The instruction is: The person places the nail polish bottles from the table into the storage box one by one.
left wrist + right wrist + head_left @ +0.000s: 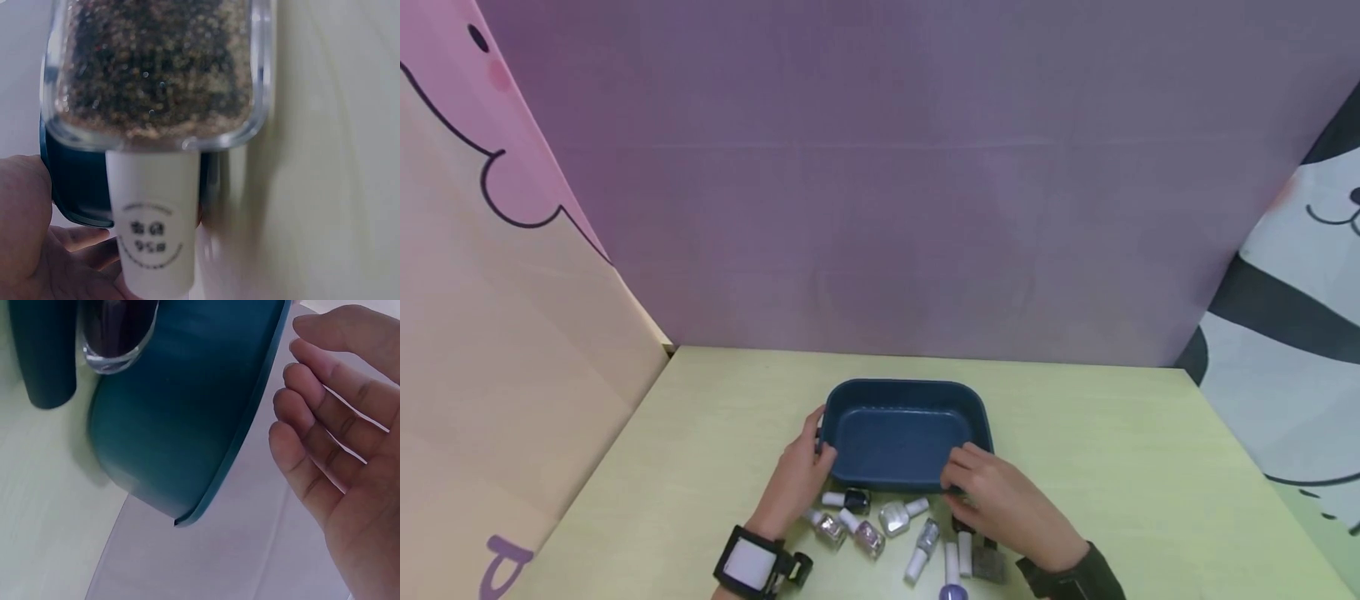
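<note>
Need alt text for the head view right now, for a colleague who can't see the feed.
A person's left hand grips the left rim of a dark blue plastic tub on a pale green table, while the right hand rests at its near right edge. Several small nail polish bottles with white caps lie scattered just in front of the tub, which looks empty.

A pale yellow-green table (1150,467) fills the lower part of the head view. A plain purple backdrop (895,183) stands behind it — on the left a pink and peach cartoon panel (490,275), on the right a black-and-white cartoon panel (1292,350).
</note>
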Tool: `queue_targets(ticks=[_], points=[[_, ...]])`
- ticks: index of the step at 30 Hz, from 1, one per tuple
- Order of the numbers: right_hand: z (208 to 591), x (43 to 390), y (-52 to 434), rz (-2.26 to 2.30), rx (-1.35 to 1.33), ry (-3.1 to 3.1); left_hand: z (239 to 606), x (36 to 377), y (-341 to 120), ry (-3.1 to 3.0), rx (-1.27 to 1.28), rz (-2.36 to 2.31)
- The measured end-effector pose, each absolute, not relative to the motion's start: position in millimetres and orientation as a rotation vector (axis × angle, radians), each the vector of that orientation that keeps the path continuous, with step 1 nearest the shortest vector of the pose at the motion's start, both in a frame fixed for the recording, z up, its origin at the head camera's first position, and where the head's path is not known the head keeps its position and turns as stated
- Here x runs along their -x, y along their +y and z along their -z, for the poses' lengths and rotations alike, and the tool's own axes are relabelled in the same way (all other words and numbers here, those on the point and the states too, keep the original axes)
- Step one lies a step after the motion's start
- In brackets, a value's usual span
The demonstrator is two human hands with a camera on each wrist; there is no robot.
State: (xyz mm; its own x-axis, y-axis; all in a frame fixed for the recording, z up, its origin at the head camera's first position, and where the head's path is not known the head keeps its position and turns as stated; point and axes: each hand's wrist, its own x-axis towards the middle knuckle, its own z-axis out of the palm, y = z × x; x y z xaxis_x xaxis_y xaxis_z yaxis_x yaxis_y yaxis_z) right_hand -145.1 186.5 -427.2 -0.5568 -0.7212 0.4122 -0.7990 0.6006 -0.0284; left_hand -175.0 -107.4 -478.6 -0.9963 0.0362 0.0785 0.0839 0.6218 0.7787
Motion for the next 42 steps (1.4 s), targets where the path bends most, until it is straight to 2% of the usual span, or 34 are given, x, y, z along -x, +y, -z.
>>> queue_targets(ticks=[42], points=[[426.4,134.1,163.9,-0.226,-1.303,-2.679,478.3,174.8,-107.7,-2.785,0.095,1.361]])
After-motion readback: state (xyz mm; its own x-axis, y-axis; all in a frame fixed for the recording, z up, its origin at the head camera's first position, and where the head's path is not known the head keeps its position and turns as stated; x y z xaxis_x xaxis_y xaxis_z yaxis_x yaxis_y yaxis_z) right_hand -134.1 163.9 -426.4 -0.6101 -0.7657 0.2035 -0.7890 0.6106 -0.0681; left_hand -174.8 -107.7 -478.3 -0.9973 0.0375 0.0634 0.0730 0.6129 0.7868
